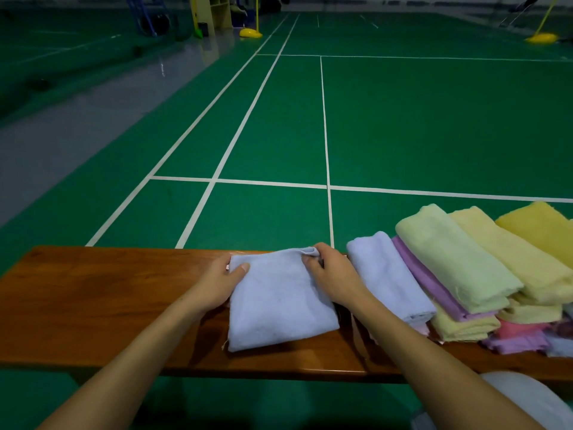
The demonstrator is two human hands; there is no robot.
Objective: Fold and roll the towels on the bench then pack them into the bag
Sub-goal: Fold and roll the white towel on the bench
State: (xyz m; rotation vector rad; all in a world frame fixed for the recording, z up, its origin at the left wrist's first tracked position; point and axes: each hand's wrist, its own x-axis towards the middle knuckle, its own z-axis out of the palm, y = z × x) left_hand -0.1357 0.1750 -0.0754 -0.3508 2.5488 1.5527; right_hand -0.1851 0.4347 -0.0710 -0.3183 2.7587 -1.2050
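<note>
Both hands on folded blue towel (280,301) atop wooden bench (102,302) — left hand (218,282) gripping left edge, thumb on top. Right hand (330,268) pinching far corner — stacked towels (459,268) just beside.

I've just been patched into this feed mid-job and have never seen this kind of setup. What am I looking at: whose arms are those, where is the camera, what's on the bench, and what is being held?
There is no machine here. A person works with bare hands, and the one picture comes from a wide-angle camera worn on their head, looking forward and down. That is why both forearms reach in from the bottom.

The surface is a brown wooden bench standing on a green sports court.

In the middle lies a folded pale blue towel. The left hand holds its far left corner, thumb on top. The right hand pinches its far right corner, where the cloth is bunched up.

To the right is a pile of folded towels in blue, purple, green, yellow and pink, overlapping each other.

No bag shows in this picture.
</note>
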